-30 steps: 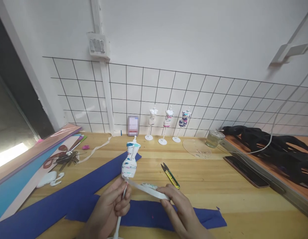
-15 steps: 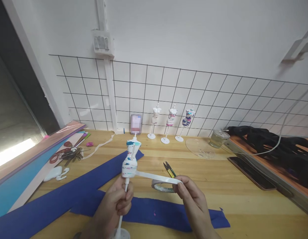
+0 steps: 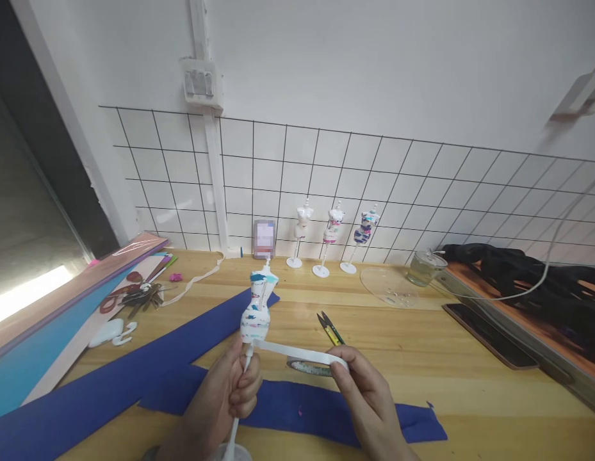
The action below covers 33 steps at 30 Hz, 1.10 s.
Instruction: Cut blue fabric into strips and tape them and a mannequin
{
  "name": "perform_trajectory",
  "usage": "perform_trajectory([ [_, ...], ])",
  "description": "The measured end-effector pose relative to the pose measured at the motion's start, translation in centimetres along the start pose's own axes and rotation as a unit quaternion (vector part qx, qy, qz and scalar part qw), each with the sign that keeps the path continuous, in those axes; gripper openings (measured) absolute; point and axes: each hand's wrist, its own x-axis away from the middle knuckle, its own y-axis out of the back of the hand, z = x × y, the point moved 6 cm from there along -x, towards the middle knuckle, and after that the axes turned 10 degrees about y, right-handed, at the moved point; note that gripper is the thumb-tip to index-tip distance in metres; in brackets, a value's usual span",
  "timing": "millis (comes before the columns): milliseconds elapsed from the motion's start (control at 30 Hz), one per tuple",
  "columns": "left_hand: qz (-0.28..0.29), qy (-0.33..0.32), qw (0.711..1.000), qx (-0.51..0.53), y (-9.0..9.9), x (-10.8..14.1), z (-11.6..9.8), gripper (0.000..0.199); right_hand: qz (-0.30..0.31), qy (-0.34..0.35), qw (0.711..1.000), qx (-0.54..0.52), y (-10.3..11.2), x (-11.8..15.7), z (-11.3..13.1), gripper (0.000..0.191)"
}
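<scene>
A small white mannequin with blue, teal and pink patches stands upright in my left hand, whose fingers wrap round its stem below the torso. From the lower edge of the torso a white tape strip runs taut to the right. My right hand pinches the tape between thumb and fingertips. The tape roll hangs beside those fingertips, partly behind the strip. Under both hands lies a blue fabric strip, and small yellow-handled snips rest just beyond the roll.
Three small mannequins stand by the tiled wall, next to a phone. A glass cup, a clear plate and a dark phone are on the right. Keys and an earphone case lie left.
The mannequin has turned and shifted slightly right. The tape now meets its lowest edge, and my right hand has moved a little left, with the strip between them shorter.
</scene>
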Motion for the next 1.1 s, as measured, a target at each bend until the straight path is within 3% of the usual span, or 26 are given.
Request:
perform_trajectory([
  [467, -0.002, 0.022, 1.0, -0.018, -0.3, 0.4, 0.4, 0.053, 0.043, 0.005, 0.999, 0.008, -0.7, 0.0, 0.1, 0.02],
  [767, -0.064, -0.009, 0.997, -0.037, -0.3, 0.7, 0.1, 0.034, 0.047, -0.015, 0.999, 0.014, -0.9, 0.0, -0.3, 0.023],
  [1100, -0.109, -0.008, 0.992, -0.063, 0.2, 0.6, 0.0, 0.029, 0.048, -0.047, 0.998, 0.004, -1.2, -0.2, -1.1, 0.027],
])
